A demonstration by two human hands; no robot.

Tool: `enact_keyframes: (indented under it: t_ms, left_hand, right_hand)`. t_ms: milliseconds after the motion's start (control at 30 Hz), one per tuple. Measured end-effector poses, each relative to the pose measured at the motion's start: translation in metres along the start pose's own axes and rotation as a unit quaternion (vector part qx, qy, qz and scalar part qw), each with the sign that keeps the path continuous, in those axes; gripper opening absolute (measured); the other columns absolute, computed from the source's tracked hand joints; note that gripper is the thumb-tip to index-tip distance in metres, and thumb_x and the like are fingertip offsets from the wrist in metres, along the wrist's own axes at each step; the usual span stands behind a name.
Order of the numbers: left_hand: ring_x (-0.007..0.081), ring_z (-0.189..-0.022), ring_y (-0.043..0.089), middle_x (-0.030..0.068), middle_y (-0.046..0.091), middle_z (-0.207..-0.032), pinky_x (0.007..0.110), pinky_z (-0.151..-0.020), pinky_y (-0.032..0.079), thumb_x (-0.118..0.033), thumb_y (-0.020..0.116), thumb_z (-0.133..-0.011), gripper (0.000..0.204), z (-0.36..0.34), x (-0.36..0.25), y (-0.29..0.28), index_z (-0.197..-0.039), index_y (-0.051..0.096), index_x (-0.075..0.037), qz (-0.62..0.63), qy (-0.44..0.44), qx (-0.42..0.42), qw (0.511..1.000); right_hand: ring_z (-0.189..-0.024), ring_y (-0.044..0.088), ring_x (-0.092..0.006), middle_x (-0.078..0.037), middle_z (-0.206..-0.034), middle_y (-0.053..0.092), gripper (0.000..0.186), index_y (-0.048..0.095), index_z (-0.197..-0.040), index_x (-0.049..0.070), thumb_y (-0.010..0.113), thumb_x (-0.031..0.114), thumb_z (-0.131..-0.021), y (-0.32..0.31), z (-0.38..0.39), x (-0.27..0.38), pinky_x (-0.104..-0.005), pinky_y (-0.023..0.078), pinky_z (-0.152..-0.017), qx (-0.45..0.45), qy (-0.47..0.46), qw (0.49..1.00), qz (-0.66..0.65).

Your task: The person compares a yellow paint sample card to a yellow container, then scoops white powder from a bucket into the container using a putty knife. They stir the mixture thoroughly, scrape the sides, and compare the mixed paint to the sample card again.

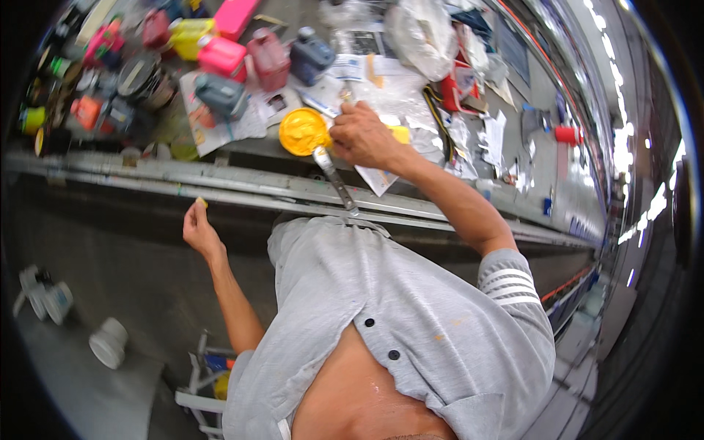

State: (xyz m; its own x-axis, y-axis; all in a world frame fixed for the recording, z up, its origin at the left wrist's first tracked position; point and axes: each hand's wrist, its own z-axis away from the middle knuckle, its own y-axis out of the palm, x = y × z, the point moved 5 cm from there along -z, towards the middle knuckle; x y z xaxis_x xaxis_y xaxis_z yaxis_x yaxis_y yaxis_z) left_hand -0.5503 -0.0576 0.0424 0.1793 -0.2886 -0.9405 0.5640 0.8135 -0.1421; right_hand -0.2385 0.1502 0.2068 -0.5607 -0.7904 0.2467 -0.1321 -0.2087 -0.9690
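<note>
My left hand is out past the bench's front edge, low on the left, its fingertips pinched on a small yellow object. My right hand is closed over the bench, right beside a round yellow container of thick yellow paste; what it grips is hard to make out. A flat metal spatula leans from that container over the front rail. Just above my fingers lie a blue-and-white strip and papers. Another yellow item shows behind my right hand.
Pink, yellow and dark grey jugs crowd the bench's back left, with cans and papers. Crumpled plastic, a red item and a red can are to the right. White buckets and a metal frame stand below left.
</note>
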Motion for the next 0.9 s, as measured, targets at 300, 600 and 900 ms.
enact_keyframes:
  t_ms: [300,600,900]
  left_hand:
    - [0.0098,-0.084,0.06,0.0051,0.069,-0.091,0.025,-0.078,0.047,-0.017,0.071,-0.09,0.026,0.011,0.007,-0.004,-0.102,0.069,0.006,0.108,-0.003,-0.055,0.993]
    - [0.0089,-0.085,0.061,0.005,0.07,-0.093,0.023,-0.08,0.048,-0.017,0.071,-0.091,0.026,0.022,0.011,-0.008,-0.104,0.069,0.006,0.097,-0.028,-0.055,0.993]
    - [0.0086,-0.077,0.06,0.005,0.071,-0.084,0.025,-0.072,0.048,-0.023,0.074,-0.086,0.028,0.022,-0.001,-0.013,-0.096,0.072,0.004,0.074,-0.017,-0.073,0.994]
  right_hand:
    - [-0.081,0.053,-0.0251,-0.005,-0.071,0.057,0.012,0.059,-0.065,0.008,0.066,0.015,-0.072,0.012,-0.038,0.001,-0.0397,0.038,-0.074,0.089,-0.07,0.991,0.078]
    - [-0.083,0.055,-0.024,-0.005,-0.069,0.06,0.008,0.061,-0.065,0.008,0.063,0.014,-0.07,0.02,-0.06,0.007,-0.0388,0.04,-0.076,0.102,-0.121,0.979,0.126]
    - [-0.082,0.055,-0.0242,-0.005,-0.069,0.06,0.009,0.063,-0.066,0.007,0.064,0.014,-0.071,0.018,-0.066,0.013,-0.0393,0.039,-0.074,0.133,-0.141,0.969,0.151]
